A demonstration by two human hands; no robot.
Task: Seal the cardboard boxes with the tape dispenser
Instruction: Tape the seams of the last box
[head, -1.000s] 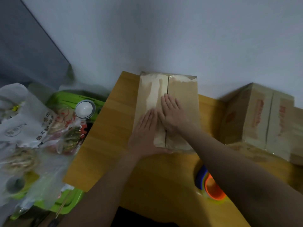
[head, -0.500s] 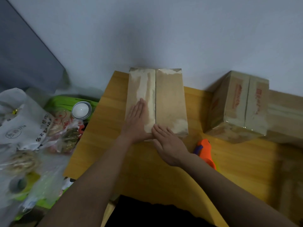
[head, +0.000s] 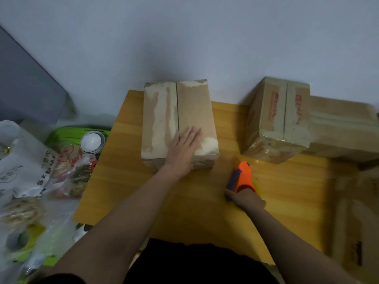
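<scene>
A plain cardboard box (head: 160, 117) stands on the wooden table (head: 205, 201) against the wall, its two top flaps meeting along a centre seam. My left hand (head: 183, 148) lies flat with straight fingers on the near end of that seam. To the right, the orange and blue tape dispenser (head: 243, 176) lies on the table. My right hand (head: 245, 198) grips its near end, fingers curled round it. A second cardboard box (head: 281, 117) with red print sits at the right, its seam glossy with tape.
More cardboard boxes (head: 346, 128) crowd the table's right side. Left of the table lie plastic bags of food (head: 30, 167), a green tray (head: 67, 134) and a white round lid (head: 92, 141). A pale wall stands directly behind the boxes.
My right hand left the box top, drew back to the right and took hold of the tape dispenser. My left hand slid over onto the centre seam at the box's near end.
</scene>
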